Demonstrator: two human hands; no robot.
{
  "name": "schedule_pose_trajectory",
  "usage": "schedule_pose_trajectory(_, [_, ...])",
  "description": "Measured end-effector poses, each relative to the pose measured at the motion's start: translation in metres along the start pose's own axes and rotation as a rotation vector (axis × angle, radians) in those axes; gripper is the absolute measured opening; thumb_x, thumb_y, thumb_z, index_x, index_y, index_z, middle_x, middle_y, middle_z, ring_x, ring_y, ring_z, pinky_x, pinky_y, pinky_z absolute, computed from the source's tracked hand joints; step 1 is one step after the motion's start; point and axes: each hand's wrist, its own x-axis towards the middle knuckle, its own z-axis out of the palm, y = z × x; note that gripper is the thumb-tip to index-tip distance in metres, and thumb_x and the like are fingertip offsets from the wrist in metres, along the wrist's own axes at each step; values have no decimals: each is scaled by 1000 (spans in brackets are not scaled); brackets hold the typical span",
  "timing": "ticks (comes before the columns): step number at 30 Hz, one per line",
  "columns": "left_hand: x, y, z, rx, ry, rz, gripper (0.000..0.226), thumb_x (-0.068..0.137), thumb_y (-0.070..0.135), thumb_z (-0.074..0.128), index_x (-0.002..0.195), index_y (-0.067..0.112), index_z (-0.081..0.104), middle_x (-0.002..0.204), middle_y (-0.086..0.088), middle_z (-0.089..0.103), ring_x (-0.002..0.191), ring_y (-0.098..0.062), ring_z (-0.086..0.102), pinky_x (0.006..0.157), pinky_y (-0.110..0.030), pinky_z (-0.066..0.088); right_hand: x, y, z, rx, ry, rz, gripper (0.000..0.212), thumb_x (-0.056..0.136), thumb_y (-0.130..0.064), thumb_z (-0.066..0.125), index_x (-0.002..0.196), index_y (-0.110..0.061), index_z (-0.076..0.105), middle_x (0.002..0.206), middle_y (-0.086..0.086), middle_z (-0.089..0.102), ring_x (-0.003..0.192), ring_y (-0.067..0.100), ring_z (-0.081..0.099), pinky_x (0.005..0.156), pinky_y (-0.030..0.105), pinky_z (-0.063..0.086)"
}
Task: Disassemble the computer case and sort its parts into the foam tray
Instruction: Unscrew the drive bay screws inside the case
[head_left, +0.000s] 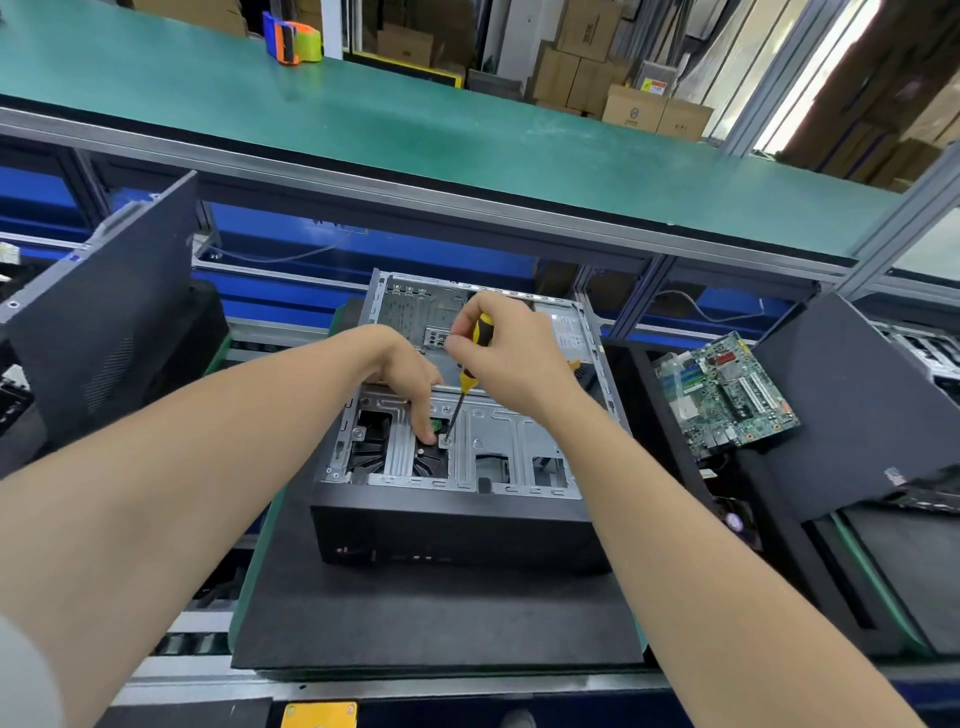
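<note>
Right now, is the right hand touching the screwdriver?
Touching. The head view shows the right hand with fingers curled round the yellow-and-black handle of the screwdriver, whose tip points down into the computer case.

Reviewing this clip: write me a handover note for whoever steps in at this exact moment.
Hands: the right hand grips the screwdriver, with its tip on a screw in the metal bracket. The left hand has its fingertips on that bracket beside the tip.
Things: the computer case lies open on the foam pad.
Done: the motherboard is out, lying to the right of the case.
Left: this screw, the bracket, then sorting the rest.
</note>
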Motion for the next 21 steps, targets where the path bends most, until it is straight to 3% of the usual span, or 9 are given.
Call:
schedule_pose_trajectory(3, [-1,-1,-2,1,-11,-2,108,76,44,87,159,13,24,167,-8,19,153,-30,20,125,-45,18,-2,-6,16,472,21,117,8,96,-11,62,93,-18,63,77,3,67,73,18,71,72,39,55])
schedule_pose_trajectory(5, [0,-1,-2,-8,-3,14,114,75,45,87,161,16,19,169,-5,18,154,-28,17,126,-44,15,-1,-10,24,723,64,153,10,93,-13,63,84,-13,59,67,1,56,60,19,56,66,36,46])
schedule_pose_trajectory(7, [2,-2,1,-27,12,23,121,71,47,90,162,20,16,168,-4,22,153,-27,20,126,-47,18,1,-12,30,898,88,170,26,91,-21,64,70,-14,52,58,-4,46,54,19,40,59,34,36])
schedule_pose_trajectory(10, [2,-4,5,-62,38,35,121,68,48,92,161,23,18,164,-2,29,149,-26,29,123,-46,26,5,-11,35,978,33,186,46,93,-33,65,55,-18,44,50,-2,34,46,19,30,50,27,32])
schedule_pose_trajectory(14, [0,-5,6,-79,39,27,103,73,44,89,154,14,31,157,-5,40,127,-19,41,106,-32,33,12,2,32,1069,-225,103,53,103,-35,58,57,-18,38,47,-1,23,42,17,17,46,26,19])
schedule_pose_trajectory(18, [-1,-2,8,-91,60,41,110,75,43,89,160,22,22,163,-1,31,148,-26,30,123,-47,25,17,18,22,1221,-392,67,40,109,-28,44,72,-15,38,58,0,31,39,13,22,43,27,21])
schedule_pose_trajectory(21, [0,0,9,-50,85,35,104,76,44,88,156,14,30,158,-4,40,143,-27,37,121,-47,30,18,19,24,1249,-338,60,40,105,-22,46,66,-14,37,51,1,32,40,16,30,43,27,28])
